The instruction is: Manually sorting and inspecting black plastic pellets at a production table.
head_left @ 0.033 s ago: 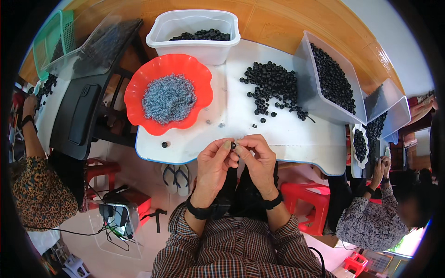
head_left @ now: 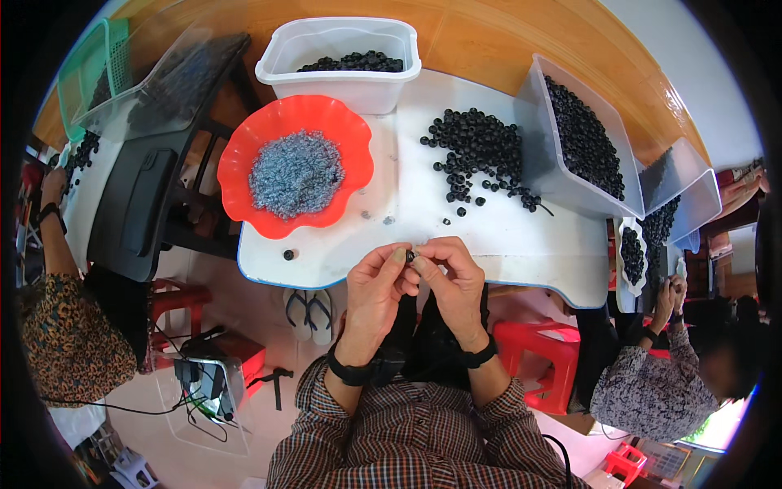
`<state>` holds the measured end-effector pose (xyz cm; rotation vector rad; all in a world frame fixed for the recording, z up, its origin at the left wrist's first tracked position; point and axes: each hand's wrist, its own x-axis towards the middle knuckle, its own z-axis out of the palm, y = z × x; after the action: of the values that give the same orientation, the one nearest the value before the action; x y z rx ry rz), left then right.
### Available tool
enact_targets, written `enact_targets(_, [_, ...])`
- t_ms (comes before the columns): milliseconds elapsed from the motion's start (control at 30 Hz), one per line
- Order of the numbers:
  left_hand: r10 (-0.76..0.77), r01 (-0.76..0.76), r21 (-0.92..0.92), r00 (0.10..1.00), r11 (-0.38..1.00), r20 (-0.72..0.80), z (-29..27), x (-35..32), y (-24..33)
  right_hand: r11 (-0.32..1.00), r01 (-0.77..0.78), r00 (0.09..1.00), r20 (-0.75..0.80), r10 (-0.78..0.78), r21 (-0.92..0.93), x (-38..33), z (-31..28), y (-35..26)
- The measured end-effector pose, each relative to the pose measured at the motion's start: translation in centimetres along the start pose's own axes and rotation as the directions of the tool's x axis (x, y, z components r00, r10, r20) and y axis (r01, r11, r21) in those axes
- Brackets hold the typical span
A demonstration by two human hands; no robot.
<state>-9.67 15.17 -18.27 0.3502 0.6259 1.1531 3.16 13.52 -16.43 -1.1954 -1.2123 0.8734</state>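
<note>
Just beyond the table's near edge, my two hands meet at the fingertips around a small black round piece. My left hand pinches it between thumb and fingers. From the other side, the thumb and forefinger of my right hand close on it too. The fingers cover most of the piece, so its details are hidden. Ahead on the white table lies a loose pile of black bead-like pieces. To the left stands a red wavy-rimmed bowl heaped with small blue-grey parts.
A white tub of black pieces stands at the back; a translucent bin of them tilts at the right. One single piece lies near the left edge. People work at left and right. Red stools stand below.
</note>
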Motion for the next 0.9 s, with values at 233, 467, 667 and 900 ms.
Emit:
enact_targets(233, [0.017,-0.017,0.053,1.000,0.998,-0.002,0.0,0.0,-0.3,0.997,0.011,1.000,0.013,-0.010,-0.075,-0.1,-0.5,-0.1])
enact_targets(467, [0.034,-0.036,0.186,0.999,0.982,0.014,-0.3,-0.2,-0.6,0.995,-0.013,0.998,0.064,0.019,-0.096,-0.2,-1.2,-0.2])
enact_targets(667, [0.009,-0.013,0.187,1.000,0.982,0.023,-0.1,-0.3,-0.5,0.997,-0.040,0.995,0.088,0.046,-0.065,-0.2,-1.8,-0.1])
enact_targets(900, [-0.033,0.026,0.174,0.999,0.984,0.036,-0.2,-0.2,-0.9,0.995,-0.099,0.993,0.061,0.100,-0.018,-0.5,-1.8,0.1])
